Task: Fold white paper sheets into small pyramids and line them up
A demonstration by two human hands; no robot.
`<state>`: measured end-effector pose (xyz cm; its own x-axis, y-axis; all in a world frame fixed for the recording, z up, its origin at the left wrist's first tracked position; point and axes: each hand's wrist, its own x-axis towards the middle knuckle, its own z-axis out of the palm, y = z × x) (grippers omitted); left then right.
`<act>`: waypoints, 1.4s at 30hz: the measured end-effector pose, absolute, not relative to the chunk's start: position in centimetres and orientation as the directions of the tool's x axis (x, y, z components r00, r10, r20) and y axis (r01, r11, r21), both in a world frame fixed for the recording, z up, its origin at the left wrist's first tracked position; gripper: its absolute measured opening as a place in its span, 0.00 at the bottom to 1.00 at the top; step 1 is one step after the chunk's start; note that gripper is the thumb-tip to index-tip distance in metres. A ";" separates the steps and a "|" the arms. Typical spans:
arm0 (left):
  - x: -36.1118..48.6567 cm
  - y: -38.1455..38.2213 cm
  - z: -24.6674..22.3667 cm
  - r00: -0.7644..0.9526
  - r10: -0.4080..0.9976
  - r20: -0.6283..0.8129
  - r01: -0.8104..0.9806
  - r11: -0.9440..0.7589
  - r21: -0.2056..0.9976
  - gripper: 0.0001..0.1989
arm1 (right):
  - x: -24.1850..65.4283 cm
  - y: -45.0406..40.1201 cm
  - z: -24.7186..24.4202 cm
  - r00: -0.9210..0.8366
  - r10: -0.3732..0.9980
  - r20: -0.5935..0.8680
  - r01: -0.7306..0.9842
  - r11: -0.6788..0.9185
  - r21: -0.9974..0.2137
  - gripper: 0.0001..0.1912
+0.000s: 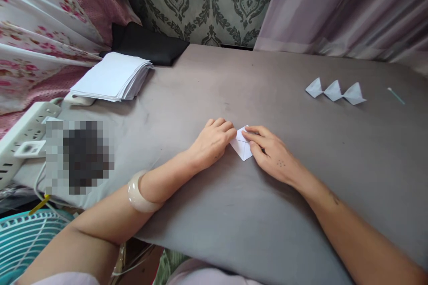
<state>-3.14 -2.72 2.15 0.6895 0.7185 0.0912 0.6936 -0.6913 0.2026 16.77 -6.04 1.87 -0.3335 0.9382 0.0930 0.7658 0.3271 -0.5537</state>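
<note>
A small folded piece of white paper [243, 148] lies on the grey cloth-covered table between my hands, with crease lines across it. My left hand [217, 139], fingers curled, grips its left corner. From the other side, my right hand [272, 150] rests on its right edge, with the index finger stretched over the upper part and the thumb below. Part of the paper is hidden under the fingers. A pale bangle sits on my left forearm.
Several folded white paper pieces [333, 91] stand in a row at the back right, near a thin stick [396, 96]. A paper stack [110, 75] lies at the back left, by a black folder [150, 44]. A power strip [25, 138] and a teal fan [30, 240] are at the left.
</note>
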 end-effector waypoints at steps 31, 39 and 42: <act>-2.7 -2.8 1.1 0.342 0.937 0.067 0.720 -0.307 0.622 0.07 | 17.0 -5.0 0.1 -0.291 0.924 0.250 0.674 0.383 -0.631 0.11; -2.7 -2.4 1.8 0.317 0.944 -0.086 0.512 -0.094 0.854 0.08 | 16.9 -4.8 0.0 -0.163 0.948 0.274 0.604 0.315 -0.732 0.25; -2.5 -2.5 1.8 0.348 0.936 -0.051 0.261 -0.044 0.964 0.10 | 17.1 -4.6 0.5 -0.095 0.974 0.207 0.533 0.226 -0.816 0.30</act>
